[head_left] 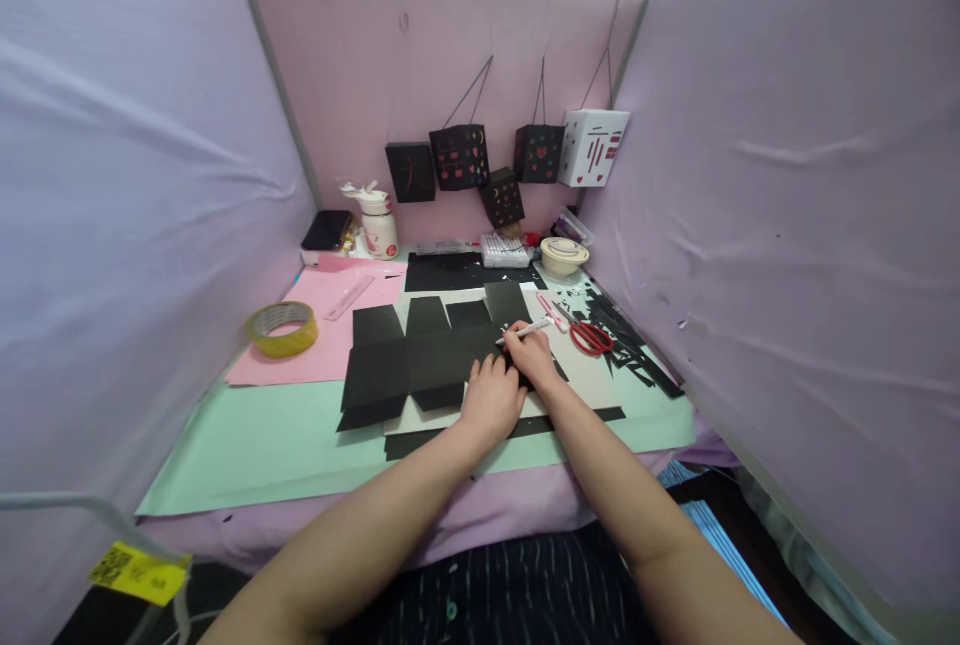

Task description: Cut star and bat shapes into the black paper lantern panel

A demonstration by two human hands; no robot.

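A black paper cut-out (pixel 409 360) with several flaps lies flat on a pale board on the green mat (pixel 247 450). My left hand (pixel 491 397) rests palm down on the right part of the black paper, fingers stretched flat. Just right of it, my right hand (pixel 534 350) is closed round a white pen-like craft knife (pixel 529 329), with its tip down on the black paper near the right flap.
Red-handled scissors (pixel 589 335) and black scraps (pixel 637 350) lie to the right. A yellow tape roll (pixel 283 328) sits on pink paper (pixel 322 325) at left. A white bottle (pixel 379 223), a round tape roll (pixel 564 254) and hanging paper lanterns (pixel 459 156) line the back wall.
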